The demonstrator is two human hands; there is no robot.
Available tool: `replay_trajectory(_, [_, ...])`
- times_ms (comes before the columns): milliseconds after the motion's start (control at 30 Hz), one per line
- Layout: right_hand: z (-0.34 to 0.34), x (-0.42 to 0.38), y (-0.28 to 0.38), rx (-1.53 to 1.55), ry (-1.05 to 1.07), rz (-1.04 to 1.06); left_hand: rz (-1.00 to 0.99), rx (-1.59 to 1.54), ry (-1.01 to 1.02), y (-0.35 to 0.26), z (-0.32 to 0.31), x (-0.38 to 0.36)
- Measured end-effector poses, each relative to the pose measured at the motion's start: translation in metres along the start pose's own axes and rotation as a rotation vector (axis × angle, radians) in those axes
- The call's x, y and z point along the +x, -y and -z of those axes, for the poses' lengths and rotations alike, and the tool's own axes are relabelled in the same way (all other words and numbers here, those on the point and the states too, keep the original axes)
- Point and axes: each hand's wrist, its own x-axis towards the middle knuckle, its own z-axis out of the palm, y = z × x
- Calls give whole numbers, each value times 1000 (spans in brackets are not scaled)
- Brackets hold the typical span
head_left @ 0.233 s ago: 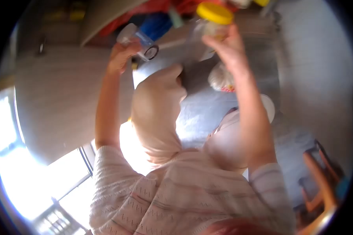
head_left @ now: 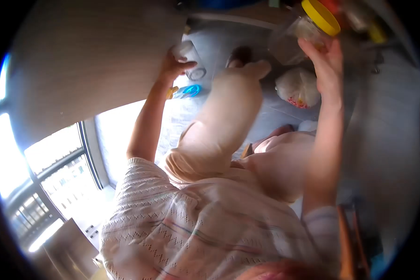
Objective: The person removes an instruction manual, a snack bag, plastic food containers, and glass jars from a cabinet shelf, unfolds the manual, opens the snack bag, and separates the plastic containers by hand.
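Observation:
My left hand (head_left: 176,67) is wrapped round a small clear container (head_left: 193,60), which looks like a glass or jar with a whitish far end and hangs tilted beside the wooden panel. My right hand (head_left: 329,60) grips a larger clear jar (head_left: 289,44) with a yellow lid (head_left: 321,17), held out at the upper right and tipped to one side. Something pale shows inside the larger jar, too blurred to name. Below it, apart from my right hand, a knotted translucent plastic bag (head_left: 298,88) with red markings lies on the grey floor.
A large wooden panel (head_left: 93,60) fills the upper left, close to my left arm. Near it a blue ring-shaped thing (head_left: 191,90) lies on the floor. My legs in beige trousers (head_left: 228,112) take up the middle. Bright windows (head_left: 65,163) are at the left.
The view has turned, and both hands appear further right, each still holding its container. The yellow-lidded jar is tilted more. The blue ring-shaped thing has come into sight.

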Motion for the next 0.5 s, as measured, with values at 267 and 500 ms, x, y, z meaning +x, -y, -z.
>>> replay_trajectory(267, [-122, 141, -138, 26, 141, 112, -8, 165, -45, 70, 69, 142])
replay_trajectory(500, [-150, 157, -173, -310, 194, 41, -89, 516, 60, 149, 26, 143])
